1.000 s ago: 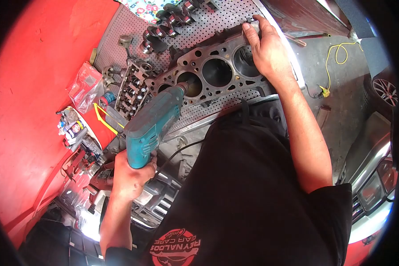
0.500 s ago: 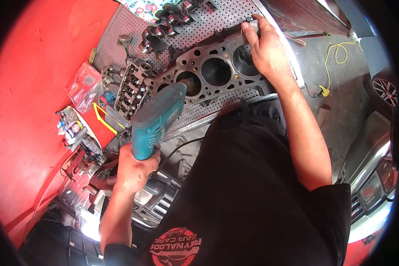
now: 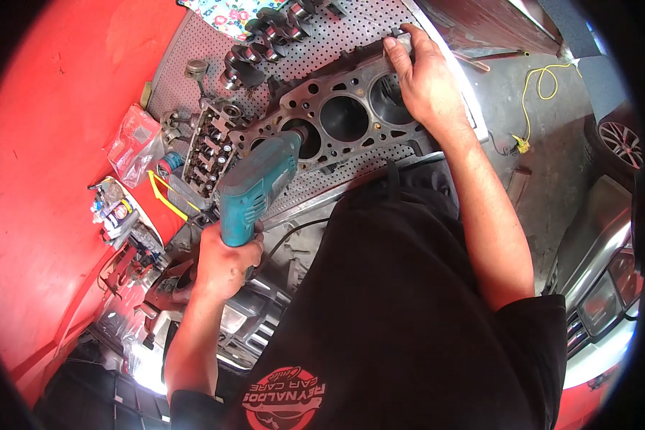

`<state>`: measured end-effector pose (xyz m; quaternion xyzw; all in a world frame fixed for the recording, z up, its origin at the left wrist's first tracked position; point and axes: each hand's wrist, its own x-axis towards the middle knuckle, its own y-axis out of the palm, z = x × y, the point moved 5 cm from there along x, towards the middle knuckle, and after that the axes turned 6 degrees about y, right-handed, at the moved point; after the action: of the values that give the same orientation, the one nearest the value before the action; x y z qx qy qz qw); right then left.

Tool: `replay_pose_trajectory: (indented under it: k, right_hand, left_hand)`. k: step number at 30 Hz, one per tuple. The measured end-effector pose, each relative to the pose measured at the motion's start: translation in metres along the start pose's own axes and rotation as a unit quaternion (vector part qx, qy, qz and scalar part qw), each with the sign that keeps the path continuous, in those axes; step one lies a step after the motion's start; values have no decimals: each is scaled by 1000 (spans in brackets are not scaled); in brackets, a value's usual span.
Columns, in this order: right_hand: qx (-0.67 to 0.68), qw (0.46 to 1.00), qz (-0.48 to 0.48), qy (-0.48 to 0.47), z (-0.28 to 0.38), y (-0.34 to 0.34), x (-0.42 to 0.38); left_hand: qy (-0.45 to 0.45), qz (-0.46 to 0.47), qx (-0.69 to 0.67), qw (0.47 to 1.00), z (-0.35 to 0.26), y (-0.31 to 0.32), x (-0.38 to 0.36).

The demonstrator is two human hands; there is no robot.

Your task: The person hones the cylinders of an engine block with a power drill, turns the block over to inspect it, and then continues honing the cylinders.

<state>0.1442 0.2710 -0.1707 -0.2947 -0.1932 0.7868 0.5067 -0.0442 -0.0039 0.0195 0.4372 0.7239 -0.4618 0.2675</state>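
Note:
My left hand is wrapped round the handle of a teal power drill, which points up and away from me. Its front end reaches the second visible bore of a grey engine block; whatever is fitted in the chuck is mostly hidden inside that bore. With thumb and fingers, my right hand grips the block's far right end, partly covering the rightmost bore. Left of the block, close to the drill, lies a cylinder head with its valve gear showing.
A crankshaft lies behind the block on the perforated bench top. A piston with its rod sits at the left, near a red plastic-wrapped package. A black cord trails below the drill. A yellow cable crosses the floor.
The drill and my left hand have shifted slightly up and to the right relative to the block. My right hand keeps its grip on the block's end. The whole view has moved a little.

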Motion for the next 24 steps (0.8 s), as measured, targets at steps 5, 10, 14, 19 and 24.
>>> replay_pose_trajectory:
  k: [5,10,14,19,24]
  right_hand:
    - [-1,1000,-1,-1,0,0,0]
    - [1,1000,-1,-2,1,0,0]
    - [2,1000,-5,-12,1,-1,0]
    - [2,1000,-11,-18,1,-1,0]
    - [-1,1000,-7,-12,1,-1,-1]
  left_hand:
    - [2,5,-3,1000,0,2,2]
    - [-7,4,-6,1000,0,6,5]
    - [-9,11,-24,1000,1,10,10]
    - [-8,9,-19,1000,5,13,19]
    - [-1,8,-9,1000,11,13,25]
